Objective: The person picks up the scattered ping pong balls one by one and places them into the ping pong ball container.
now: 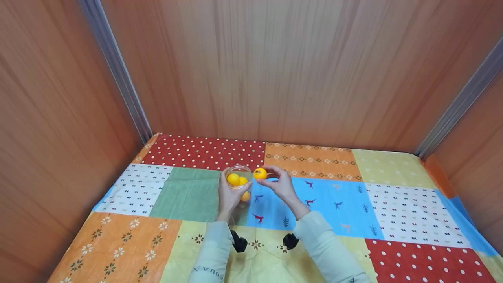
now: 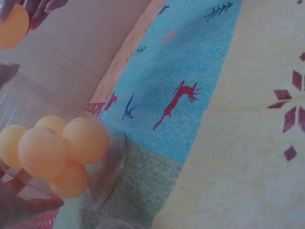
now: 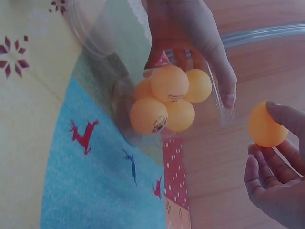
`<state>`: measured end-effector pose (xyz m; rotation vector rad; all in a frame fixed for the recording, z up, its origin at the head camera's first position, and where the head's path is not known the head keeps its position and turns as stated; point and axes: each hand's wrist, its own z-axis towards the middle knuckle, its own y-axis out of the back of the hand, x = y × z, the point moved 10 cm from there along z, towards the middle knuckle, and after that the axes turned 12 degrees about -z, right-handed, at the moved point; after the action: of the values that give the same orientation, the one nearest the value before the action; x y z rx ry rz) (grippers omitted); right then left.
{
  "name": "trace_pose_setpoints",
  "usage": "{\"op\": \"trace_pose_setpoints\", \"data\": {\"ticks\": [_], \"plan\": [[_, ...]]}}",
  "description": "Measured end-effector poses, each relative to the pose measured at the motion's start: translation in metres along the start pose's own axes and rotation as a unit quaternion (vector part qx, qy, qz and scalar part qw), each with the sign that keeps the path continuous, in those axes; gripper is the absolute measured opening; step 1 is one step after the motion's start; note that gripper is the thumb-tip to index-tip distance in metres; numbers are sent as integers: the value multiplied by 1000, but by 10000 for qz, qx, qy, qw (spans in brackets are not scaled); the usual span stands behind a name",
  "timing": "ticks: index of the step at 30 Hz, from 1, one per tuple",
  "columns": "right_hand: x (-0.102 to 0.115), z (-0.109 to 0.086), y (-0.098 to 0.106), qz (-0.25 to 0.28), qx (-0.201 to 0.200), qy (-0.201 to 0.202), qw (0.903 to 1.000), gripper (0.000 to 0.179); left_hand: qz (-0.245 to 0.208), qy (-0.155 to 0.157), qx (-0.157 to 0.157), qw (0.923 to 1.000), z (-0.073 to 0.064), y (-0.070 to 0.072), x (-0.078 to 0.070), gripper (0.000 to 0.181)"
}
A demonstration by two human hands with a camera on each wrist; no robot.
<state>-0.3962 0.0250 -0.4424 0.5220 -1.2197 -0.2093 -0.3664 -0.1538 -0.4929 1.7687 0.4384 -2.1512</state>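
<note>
My left hand (image 1: 229,199) grips a clear plastic jar (image 1: 244,168), fingers and thumb around its side. Several orange table tennis balls (image 3: 169,83) are heaped inside the jar, seen through its wall in both wrist views. Just right of the jar's rim, my right hand (image 1: 283,187) pinches one more orange table tennis ball (image 1: 259,173) between thumb and fingertips. This ball (image 3: 267,125) is apart from the jar, at about the height of its mouth. Part of the left hand is cut off in the left wrist view.
A patchwork cloth (image 1: 196,192) covers the table. Behind it stands a wood-grain panel (image 1: 275,78), with similar panels at left and right. A clear, round, lid-like piece (image 3: 93,31) lies on the cloth near the left forearm, partly cut off.
</note>
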Motion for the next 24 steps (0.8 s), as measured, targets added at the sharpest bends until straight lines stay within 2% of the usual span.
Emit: {"op": "trace_pose_setpoints", "data": {"ticks": [5,15,24], "plan": [[6,5,-7,-24,33,28,10000,40,95,103,-12,9999,1,0,1,79],[11,13,-19,-170,84,-233,9995,40,7,-113,18,9999,1,-3,-2,74],[15,19,-27,-99,171,-248,9995,40,-34,-72,73,9999,2,-3,-1,74]]}}
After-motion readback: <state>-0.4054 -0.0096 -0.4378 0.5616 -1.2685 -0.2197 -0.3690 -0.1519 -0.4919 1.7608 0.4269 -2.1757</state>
